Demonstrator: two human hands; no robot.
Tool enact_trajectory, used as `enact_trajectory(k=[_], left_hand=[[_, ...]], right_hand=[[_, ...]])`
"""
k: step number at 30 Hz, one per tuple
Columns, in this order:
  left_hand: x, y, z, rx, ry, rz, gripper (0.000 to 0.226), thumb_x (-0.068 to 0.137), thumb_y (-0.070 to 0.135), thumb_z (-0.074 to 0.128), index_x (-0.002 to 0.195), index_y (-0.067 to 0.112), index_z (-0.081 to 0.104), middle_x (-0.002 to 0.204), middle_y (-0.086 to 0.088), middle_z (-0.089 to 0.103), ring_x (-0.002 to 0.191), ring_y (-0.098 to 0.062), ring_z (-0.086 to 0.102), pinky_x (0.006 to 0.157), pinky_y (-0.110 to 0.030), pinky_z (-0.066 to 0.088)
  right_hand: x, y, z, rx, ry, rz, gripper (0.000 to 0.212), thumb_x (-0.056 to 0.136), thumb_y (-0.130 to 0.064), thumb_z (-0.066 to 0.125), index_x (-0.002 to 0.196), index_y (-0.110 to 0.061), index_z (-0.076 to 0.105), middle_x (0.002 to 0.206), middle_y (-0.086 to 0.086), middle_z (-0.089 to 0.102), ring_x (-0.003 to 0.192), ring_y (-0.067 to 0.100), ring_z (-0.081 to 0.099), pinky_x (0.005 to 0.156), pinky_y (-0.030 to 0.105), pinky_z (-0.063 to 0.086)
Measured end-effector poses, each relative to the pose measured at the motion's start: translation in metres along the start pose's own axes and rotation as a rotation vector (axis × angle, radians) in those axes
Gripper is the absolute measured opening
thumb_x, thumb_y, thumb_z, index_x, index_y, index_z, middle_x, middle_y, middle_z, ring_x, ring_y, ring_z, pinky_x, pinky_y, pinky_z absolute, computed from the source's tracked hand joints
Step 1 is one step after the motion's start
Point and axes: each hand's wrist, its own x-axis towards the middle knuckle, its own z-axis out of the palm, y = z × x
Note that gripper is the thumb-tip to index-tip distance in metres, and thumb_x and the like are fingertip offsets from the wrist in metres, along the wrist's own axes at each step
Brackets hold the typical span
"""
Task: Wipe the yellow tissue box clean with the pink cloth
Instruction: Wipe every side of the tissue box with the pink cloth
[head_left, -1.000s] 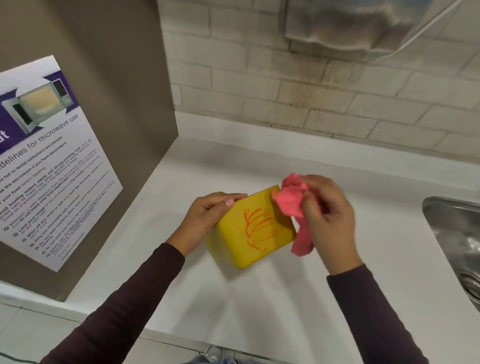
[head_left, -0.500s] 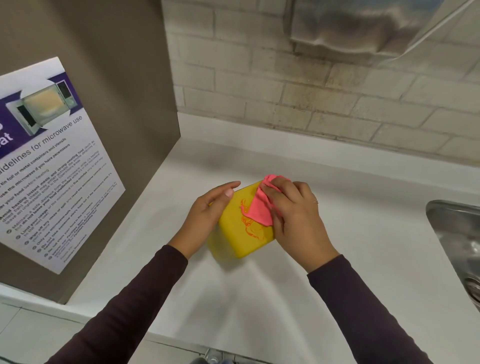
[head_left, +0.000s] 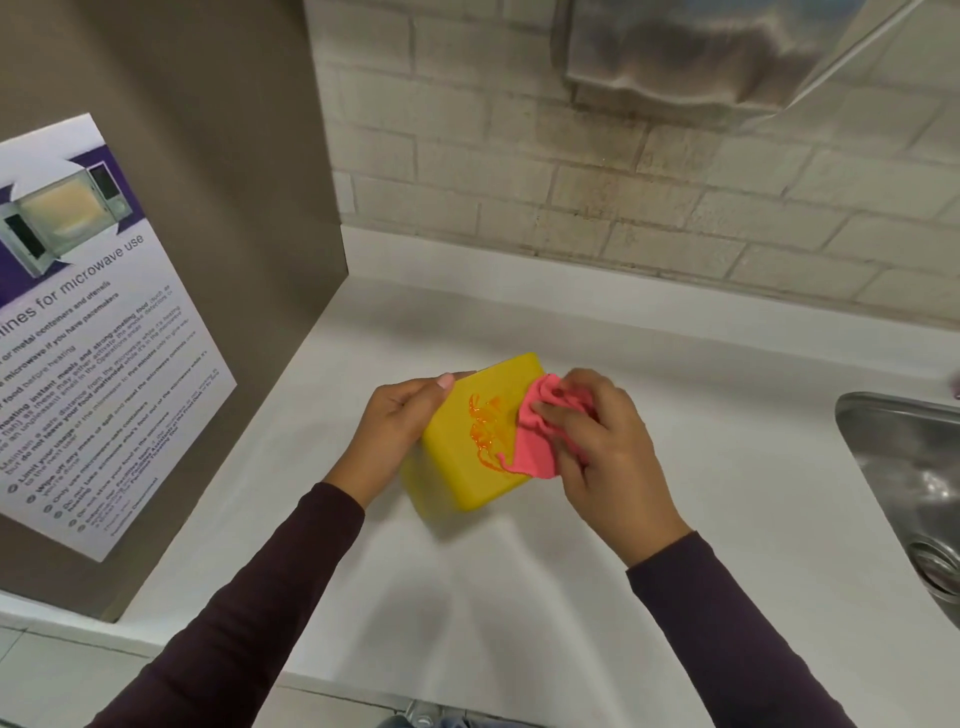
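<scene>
Left hand (head_left: 397, 431) gripped the yellow tissue box (head_left: 457, 470) by its side. It looked light, rigid, slick. Right hand (head_left: 608, 462) pinched the soft pink cloth (head_left: 532, 452) against the orange smear (head_left: 485, 428).

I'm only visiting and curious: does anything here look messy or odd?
Yes: orange squiggly smears streak the upper face of the yellow plastic tissue box, right beside the crumpled pink cloth that the right hand holds against it.

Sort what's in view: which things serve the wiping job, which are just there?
Job: yellow tissue box, orange smear, pink cloth, left hand gripping the box, right hand gripping the cloth.
Just there: microwave poster, sink, counter, wall dispenser.
</scene>
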Motion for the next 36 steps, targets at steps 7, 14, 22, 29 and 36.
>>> enact_trajectory(k=[7, 14, 22, 29, 36], left_hand=[[0.000, -0.002, 0.002, -0.019, 0.027, -0.003, 0.029, 0.096, 0.024, 0.045, 0.097, 0.030, 0.073, 0.093, 0.010, 0.075, 0.088, -0.005, 0.069, 0.073, -0.012, 0.050], [-0.001, -0.001, 0.002, -0.029, 0.015, -0.005, 0.029, 0.096, 0.023, 0.045, 0.097, 0.027, 0.073, 0.094, 0.008, 0.075, 0.089, -0.006, 0.069, 0.072, -0.013, 0.050], [-0.004, -0.006, 0.005, -0.024, 0.023, 0.005, 0.026, 0.095, 0.023, 0.047, 0.100, 0.026, 0.072, 0.097, 0.008, 0.075, 0.095, -0.008, 0.068, 0.078, -0.015, 0.051], [-0.003, -0.005, 0.003, -0.009, 0.010, 0.015, 0.028, 0.095, 0.022, 0.045, 0.099, 0.027, 0.073, 0.097, 0.009, 0.075, 0.094, -0.008, 0.068, 0.078, -0.016, 0.051], [-0.007, -0.005, 0.009, 0.024, 0.028, -0.004, 0.026, 0.094, 0.021, 0.046, 0.101, 0.025, 0.071, 0.101, 0.006, 0.073, 0.095, -0.007, 0.066, 0.082, -0.018, 0.051]], right_hand=[[0.014, -0.010, 0.005, -0.058, -0.031, -0.030, 0.029, 0.088, -0.018, 0.056, 0.114, -0.015, 0.066, 0.114, 0.009, 0.061, 0.092, 0.031, 0.052, 0.079, 0.045, 0.045], [-0.007, 0.006, -0.011, -0.042, -0.162, -0.046, 0.037, 0.092, -0.022, 0.046, 0.126, -0.016, 0.060, 0.126, 0.012, 0.054, 0.097, 0.030, 0.050, 0.083, 0.041, 0.047], [0.016, -0.015, 0.004, -0.058, 0.031, -0.059, 0.026, 0.079, -0.006, 0.064, 0.101, -0.014, 0.074, 0.095, 0.003, 0.069, 0.078, 0.029, 0.054, 0.068, 0.042, 0.046], [-0.015, 0.002, -0.005, 0.038, 0.030, -0.114, 0.017, 0.082, -0.009, 0.062, 0.094, -0.012, 0.074, 0.096, 0.005, 0.068, 0.080, 0.028, 0.057, 0.070, 0.038, 0.046], [0.014, -0.029, 0.005, 0.046, 0.224, 0.263, 0.024, 0.086, -0.030, 0.053, 0.089, -0.018, 0.074, 0.081, -0.001, 0.058, 0.070, 0.017, 0.058, 0.054, 0.032, 0.048]])
